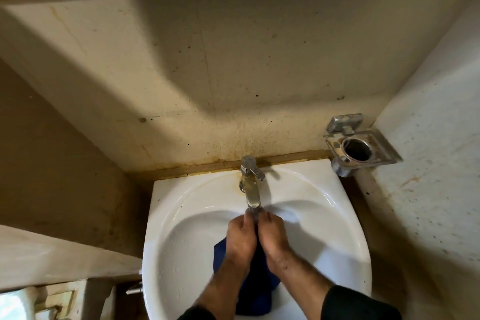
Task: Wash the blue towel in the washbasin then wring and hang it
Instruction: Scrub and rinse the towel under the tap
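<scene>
Blue towel in both hands' grip

Stained beige wall with dark specks behind; a metal holder is fixed near the speckled white side wall.

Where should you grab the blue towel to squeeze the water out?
Probably the dark blue cloth towel is best gripped along its hanging length, just below where the left hand and right hand pinch its top under the chrome tap, coming from each side, since it drapes long and narrow.
</scene>
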